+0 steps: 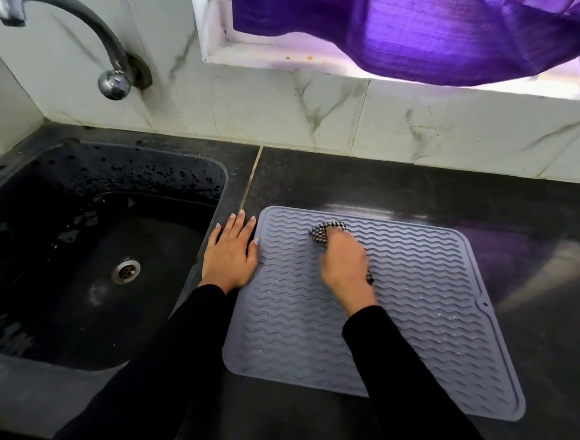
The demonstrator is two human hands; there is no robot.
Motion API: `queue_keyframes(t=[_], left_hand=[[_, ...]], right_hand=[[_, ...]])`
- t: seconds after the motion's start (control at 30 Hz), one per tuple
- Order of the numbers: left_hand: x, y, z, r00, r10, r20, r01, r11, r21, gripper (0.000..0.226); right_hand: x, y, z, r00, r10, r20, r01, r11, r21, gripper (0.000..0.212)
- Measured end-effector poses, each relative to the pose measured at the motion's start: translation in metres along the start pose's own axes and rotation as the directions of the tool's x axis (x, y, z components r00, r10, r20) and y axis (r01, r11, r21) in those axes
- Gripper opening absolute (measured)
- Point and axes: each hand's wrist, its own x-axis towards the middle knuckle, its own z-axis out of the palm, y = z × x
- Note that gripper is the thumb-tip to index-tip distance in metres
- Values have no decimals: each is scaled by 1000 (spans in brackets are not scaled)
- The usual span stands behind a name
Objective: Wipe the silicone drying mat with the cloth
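Head view | our right hand (344, 261) grips the checked cloth (325, 232), pressing it on the grey silicone drying mat's (430, 298) far-left part | left hand (230, 250) flat, fingers straight, on worktop (421, 191) at mat's left edge | wiping underway; we judge most of mat left.

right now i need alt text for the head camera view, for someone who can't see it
A person's right hand presses a bunched checkered cloth onto a grey ridged silicone drying mat on a dark countertop. The left hand lies flat at the mat's left edge, beside a black sink with a chrome tap.
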Motion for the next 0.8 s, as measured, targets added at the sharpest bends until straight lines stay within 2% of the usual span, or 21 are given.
queue_keyframes(t=[0.13,0.27,0.4,0.47,0.5,0.53,0.57,0.6,0.63,0.7,0.73,0.8], left_hand=[[0,0,1,1000,0,-4,0,1000,14,49],[1,1,3,1000,-1,-1,1,1000,24,49],[1,1,1,1000,2,-8,-2,1000,10,49],[1,1,-1,1000,7,-8,-7,1000,3,49],[0,1,-2,1000,10,-7,-11,1000,-3,49],[0,1,-2,1000,11,-7,-11,1000,-10,49],[0,1,-2,1000,10,-7,-10,1000,-17,49],[0,1,-3,1000,8,-9,-8,1000,-23,49],[-1,1,-3,1000,7,-11,-7,1000,-26,49],[-1,1,-3,1000,3,-15,-3,1000,-30,49],[-1,1,-3,1000,2,-13,-2,999,-32,49],[-1,1,-2,1000,5,-12,-5,999,-31,49]], right_hand=[[-5,2,23,996,-89,-6,86,976,-202,56],[4,6,23,993,-117,11,116,966,-229,53],[7,15,16,979,-203,7,201,966,-165,55],[14,32,2,989,-136,50,131,988,84,50],[19,40,-9,992,-43,115,4,947,322,43],[22,46,-22,980,39,193,-143,816,561,37],[26,53,-31,963,120,241,-259,659,707,32],[29,58,-38,950,198,240,-311,577,755,29],[31,61,-43,947,268,176,-310,624,718,28],[27,63,-44,963,261,-62,-213,886,411,35],[22,61,-41,970,216,-116,-177,945,274,41],[9,52,-24,986,146,-85,-130,977,172,47]])
